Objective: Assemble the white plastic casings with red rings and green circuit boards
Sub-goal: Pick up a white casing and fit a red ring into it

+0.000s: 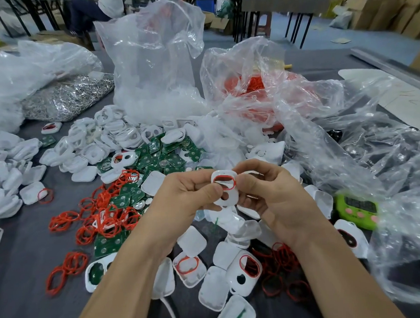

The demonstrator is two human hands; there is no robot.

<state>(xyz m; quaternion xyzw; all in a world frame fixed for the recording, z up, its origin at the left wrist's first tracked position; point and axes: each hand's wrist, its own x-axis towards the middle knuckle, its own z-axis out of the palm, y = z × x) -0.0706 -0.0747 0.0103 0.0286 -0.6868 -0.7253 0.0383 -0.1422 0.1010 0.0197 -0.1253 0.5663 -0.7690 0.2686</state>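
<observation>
Both hands hold one white plastic casing (pixel 228 196) above the table's middle. A red ring (pixel 224 182) lies around its upper opening. My left hand (pixel 189 196) grips the casing's left side with the thumb on the ring. My right hand (pixel 266 192) pinches its right edge. Loose red rings (pixel 95 220) lie in a heap at left, over green circuit boards (pixel 123 199). More boards (pixel 165 156) are piled behind. White casings (pixel 101 142) spread at the back left, and others (pixel 246 271) lie below my hands, some with rings fitted.
Large clear plastic bags (pixel 155 64) stand behind the piles, one holding red rings (pixel 256 83). A bag of metal parts (pixel 67 98) is at back left. A green timer (pixel 357 209) sits at right among crumpled plastic. More red rings (pixel 280 264) lie at lower right.
</observation>
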